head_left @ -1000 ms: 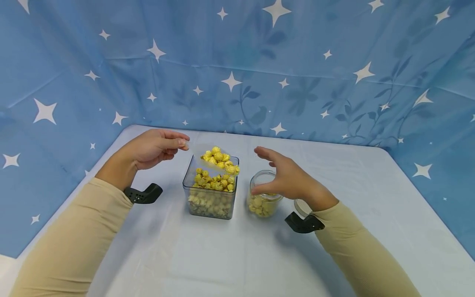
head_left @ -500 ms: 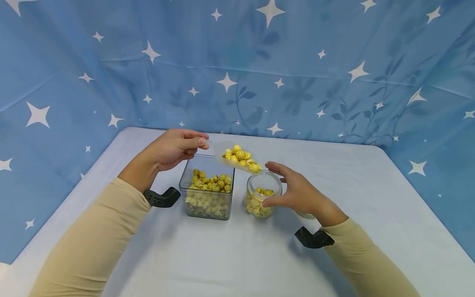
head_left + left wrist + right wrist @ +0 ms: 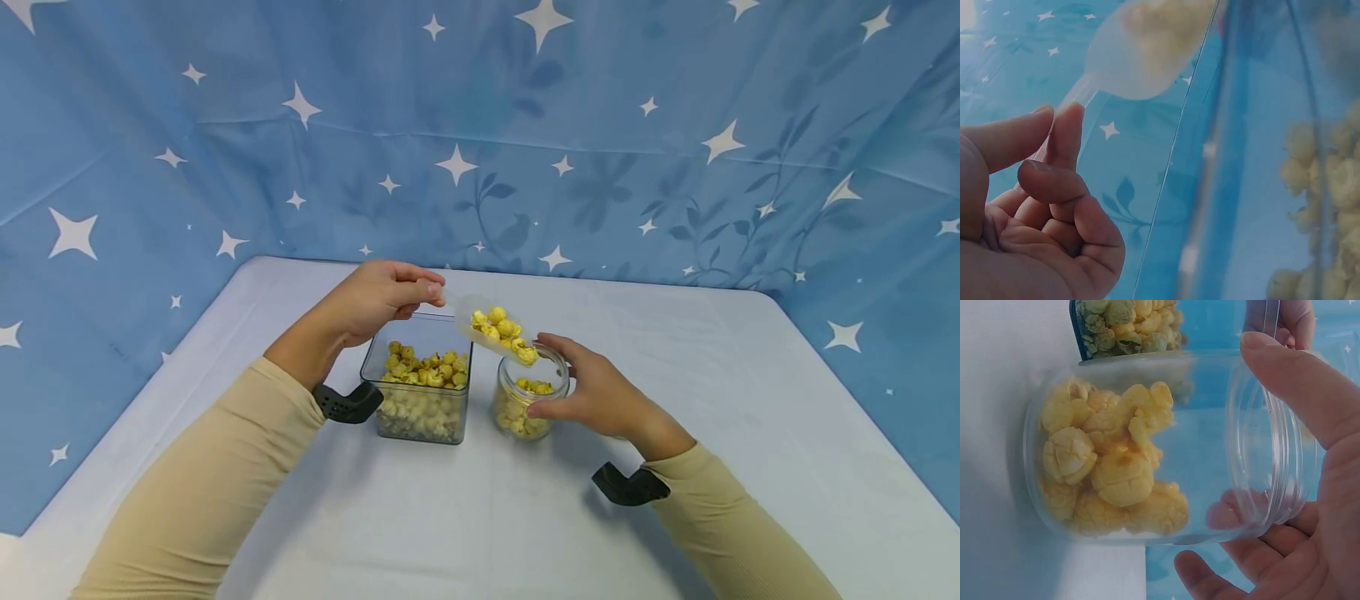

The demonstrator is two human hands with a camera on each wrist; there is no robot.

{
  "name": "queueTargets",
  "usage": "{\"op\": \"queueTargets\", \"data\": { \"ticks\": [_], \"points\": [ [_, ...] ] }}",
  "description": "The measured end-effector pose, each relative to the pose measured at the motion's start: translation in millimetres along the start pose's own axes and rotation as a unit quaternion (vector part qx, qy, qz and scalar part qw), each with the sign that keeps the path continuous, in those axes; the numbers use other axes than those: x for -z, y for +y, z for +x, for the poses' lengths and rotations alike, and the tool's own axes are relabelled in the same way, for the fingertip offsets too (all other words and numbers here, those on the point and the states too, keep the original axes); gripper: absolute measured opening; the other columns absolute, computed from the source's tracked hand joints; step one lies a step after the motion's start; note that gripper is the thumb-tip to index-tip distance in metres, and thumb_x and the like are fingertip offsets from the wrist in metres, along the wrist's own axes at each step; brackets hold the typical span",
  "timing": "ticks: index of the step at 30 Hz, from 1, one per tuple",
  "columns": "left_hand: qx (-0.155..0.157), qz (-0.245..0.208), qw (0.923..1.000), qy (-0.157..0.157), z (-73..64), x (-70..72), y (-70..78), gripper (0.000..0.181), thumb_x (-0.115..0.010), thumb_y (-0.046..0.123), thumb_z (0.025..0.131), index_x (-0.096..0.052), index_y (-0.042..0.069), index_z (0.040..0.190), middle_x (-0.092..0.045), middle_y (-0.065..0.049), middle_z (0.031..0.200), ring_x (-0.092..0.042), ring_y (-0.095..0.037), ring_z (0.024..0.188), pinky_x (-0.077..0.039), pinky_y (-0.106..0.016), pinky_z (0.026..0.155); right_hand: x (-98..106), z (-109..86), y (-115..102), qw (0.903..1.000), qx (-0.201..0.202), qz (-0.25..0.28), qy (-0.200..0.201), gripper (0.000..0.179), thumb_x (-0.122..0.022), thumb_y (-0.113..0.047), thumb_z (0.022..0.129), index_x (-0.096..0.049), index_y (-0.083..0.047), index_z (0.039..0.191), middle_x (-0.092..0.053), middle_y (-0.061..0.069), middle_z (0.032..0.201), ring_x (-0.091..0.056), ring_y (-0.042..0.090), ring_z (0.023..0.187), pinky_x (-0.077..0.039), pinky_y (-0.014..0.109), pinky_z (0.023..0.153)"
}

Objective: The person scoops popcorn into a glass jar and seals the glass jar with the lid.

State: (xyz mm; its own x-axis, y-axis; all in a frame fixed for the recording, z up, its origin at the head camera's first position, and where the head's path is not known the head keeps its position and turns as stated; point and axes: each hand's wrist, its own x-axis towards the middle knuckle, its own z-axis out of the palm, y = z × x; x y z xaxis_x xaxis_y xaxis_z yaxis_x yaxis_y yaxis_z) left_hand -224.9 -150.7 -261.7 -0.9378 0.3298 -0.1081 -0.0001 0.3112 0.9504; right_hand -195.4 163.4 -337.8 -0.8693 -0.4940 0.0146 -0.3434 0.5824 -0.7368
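Observation:
My left hand (image 3: 382, 300) pinches the thin handle of a translucent scoop (image 3: 1122, 75) between thumb and fingers. Yellow popcorn (image 3: 495, 321) is heaped on the scoop, which tilts down to the right. Its front end overlaps the mouth of a clear round jar (image 3: 1204, 475) in the head view. The jar stands upright, with popcorn (image 3: 1110, 450) in its lower part. My right hand (image 3: 600, 392) holds the jar near its rim, thumb at the near side and fingers round the far side. Below my left hand stands a clear rectangular container (image 3: 429, 332) of popcorn.
A white cloth covers the table (image 3: 420, 517). Behind it hangs a blue curtain (image 3: 330, 217) with white stars. The container and jar stand side by side with a narrow gap between them.
My left hand has carried the loaded scoop rightward from over the container to the jar's mouth, tilting it down. My right hand has lowered from above the jar and taken hold near its rim.

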Motion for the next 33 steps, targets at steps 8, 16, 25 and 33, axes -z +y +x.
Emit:
{"op": "queueTargets", "data": {
  "ticks": [8,16,25,33],
  "points": [
    [-0.005,0.05,0.9987,-0.002,-0.6,-4.0,6.8,0.03,-0.059,0.023,0.102,-0.065,0.007,0.127,-0.068,-0.007,0.115,-0.043,-0.018,0.077,-0.037,-0.039,0.083,0,0.0,0,0.9998,-0.006,0.019,-0.01,0.101,-0.088,-0.033,0.078,-0.031,-0.002,0.155,-0.043,0.016,0.151,-0.046,0.041,0.131,-0.041,0.056,0.104],
    [-0.004,0.066,0.9978,0.0,-1.0,-4.6,10.1,0.031,-0.06,0.022,0.101,-0.065,0.007,0.128,-0.07,-0.006,0.117,-0.056,-0.022,0.114,-0.043,-0.042,0.095,0,-0.1,0,0.9998,0.012,0.015,-0.003,0.099,-0.088,-0.031,0.078,-0.033,-0.001,0.154,-0.046,0.016,0.148,-0.048,0.038,0.129,-0.041,0.055,0.104],
    [-0.005,0.069,0.9976,-0.001,-1.0,-4.7,10.9,0.03,-0.06,0.02,0.101,-0.065,0.007,0.128,-0.069,-0.007,0.119,-0.057,-0.025,0.117,-0.043,-0.045,0.099,1,-0.5,1,0.9997,0.014,0.018,-0.003,0.098,-0.088,-0.031,0.078,-0.033,-0.001,0.154,-0.049,0.015,0.144,-0.051,0.039,0.125,-0.043,0.055,0.102],
    [-0.007,0.066,0.9978,0.0,-1.6,-0.4,7.2,0.033,-0.058,0.02,0.103,-0.062,0.006,0.132,-0.07,-0.009,0.117,-0.056,-0.024,0.114,-0.042,-0.042,0.097,1,-0.6,1,0.9997,0.009,0.022,-0.003,0.098,-0.088,-0.03,0.078,-0.033,-0.002,0.154,-0.048,0.015,0.145,-0.05,0.042,0.126,-0.044,0.055,0.101]
  ]
}}
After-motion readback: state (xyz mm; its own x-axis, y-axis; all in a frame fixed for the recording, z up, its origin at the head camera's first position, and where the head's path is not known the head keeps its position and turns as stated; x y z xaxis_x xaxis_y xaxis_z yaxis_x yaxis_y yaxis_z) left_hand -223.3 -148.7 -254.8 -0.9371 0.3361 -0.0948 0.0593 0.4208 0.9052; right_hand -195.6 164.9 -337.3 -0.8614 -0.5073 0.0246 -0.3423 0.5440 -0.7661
